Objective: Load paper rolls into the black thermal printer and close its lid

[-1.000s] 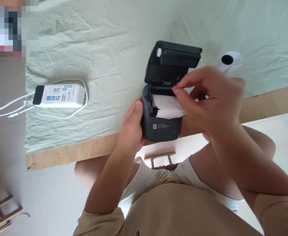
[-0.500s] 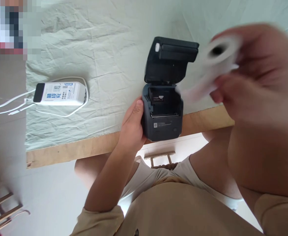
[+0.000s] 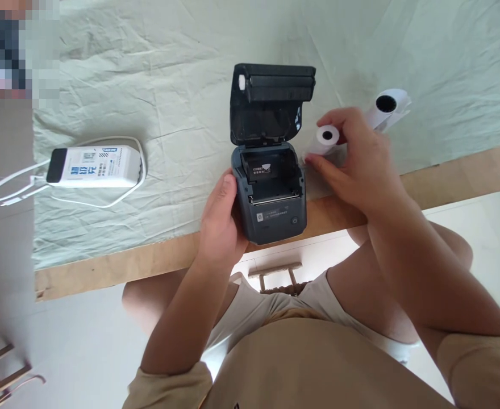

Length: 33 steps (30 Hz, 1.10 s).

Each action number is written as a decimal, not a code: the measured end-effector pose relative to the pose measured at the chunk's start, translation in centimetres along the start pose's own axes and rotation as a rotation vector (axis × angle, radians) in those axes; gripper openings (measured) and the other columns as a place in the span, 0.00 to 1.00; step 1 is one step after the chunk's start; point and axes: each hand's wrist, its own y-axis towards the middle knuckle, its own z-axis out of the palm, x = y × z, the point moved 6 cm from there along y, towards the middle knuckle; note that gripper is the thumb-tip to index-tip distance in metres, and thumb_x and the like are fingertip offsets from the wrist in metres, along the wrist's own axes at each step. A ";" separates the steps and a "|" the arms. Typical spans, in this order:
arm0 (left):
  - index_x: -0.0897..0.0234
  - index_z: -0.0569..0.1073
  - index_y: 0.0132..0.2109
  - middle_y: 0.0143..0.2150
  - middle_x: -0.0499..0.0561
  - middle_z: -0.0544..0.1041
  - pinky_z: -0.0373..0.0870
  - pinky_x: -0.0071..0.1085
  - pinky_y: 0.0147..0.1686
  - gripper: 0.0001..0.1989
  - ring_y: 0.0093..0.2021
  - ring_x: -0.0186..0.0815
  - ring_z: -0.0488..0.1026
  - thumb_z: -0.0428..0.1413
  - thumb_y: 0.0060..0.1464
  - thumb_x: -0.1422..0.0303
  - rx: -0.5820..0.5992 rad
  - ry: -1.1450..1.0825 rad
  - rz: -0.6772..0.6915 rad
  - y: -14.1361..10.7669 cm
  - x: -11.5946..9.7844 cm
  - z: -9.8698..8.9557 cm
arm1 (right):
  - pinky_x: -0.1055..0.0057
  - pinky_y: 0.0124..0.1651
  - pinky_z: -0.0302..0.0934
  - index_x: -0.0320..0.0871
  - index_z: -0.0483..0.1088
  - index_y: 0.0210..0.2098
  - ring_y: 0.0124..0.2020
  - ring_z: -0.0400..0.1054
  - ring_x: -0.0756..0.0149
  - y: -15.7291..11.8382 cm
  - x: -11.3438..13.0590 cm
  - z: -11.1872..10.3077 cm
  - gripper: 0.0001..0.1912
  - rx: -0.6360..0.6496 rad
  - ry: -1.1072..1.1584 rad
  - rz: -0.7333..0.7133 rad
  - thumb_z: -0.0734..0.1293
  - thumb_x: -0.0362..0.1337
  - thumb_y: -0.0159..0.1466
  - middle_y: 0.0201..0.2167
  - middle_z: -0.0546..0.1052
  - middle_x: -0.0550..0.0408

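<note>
A dark label printer sits at the table's front edge with its lid raised and its paper bay bare. My left hand grips the printer's left side, thumb along the edge. Just right of the printer, my right hand has thumb and forefinger around a small white paper roll with a dark core hole. Behind that hand stands a larger white paper roll with a black core and a loose outer edge; its lower part is partly hidden.
A white power bank with a black end and looped white cables lies to the left. Pale green cloth covers the table up to a wooden front edge. Wooden chair parts show at lower left.
My right hand has come down and left from holding up a blurred white roll, and is now at the small roll. The larger roll now shows standing behind it. The left hand keeps its grip.
</note>
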 end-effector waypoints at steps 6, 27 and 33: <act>0.56 0.85 0.47 0.48 0.52 0.89 0.87 0.45 0.56 0.15 0.62 0.52 0.85 0.63 0.71 0.51 0.007 -0.019 -0.017 -0.2 0.0 -0.1 | 0.45 0.55 0.77 0.60 0.75 0.62 0.54 0.82 0.47 -0.3 2.3 -4.3 0.19 -0.172 -0.075 -0.102 0.73 0.47 0.72 0.56 0.84 0.52; 0.59 0.84 0.51 0.45 0.52 0.90 0.90 0.41 0.50 0.18 0.58 0.52 0.88 0.70 0.63 0.52 0.105 0.026 0.001 0.0 -0.1 0.0 | 0.61 0.43 0.70 0.55 0.79 0.60 0.44 0.77 0.58 0.1 3.2 -6.8 0.17 -0.272 -0.005 -0.202 0.72 0.51 0.75 0.47 0.80 0.52; 0.59 0.82 0.50 0.48 0.53 0.90 0.89 0.40 0.50 0.18 0.59 0.53 0.87 0.72 0.61 0.53 0.131 0.046 0.020 -0.1 -0.3 0.4 | 0.66 0.42 0.73 0.51 0.74 0.49 0.39 0.80 0.65 0.2 9.4 -2.1 0.09 -0.081 -0.007 -0.351 0.76 0.37 0.72 0.43 0.84 0.60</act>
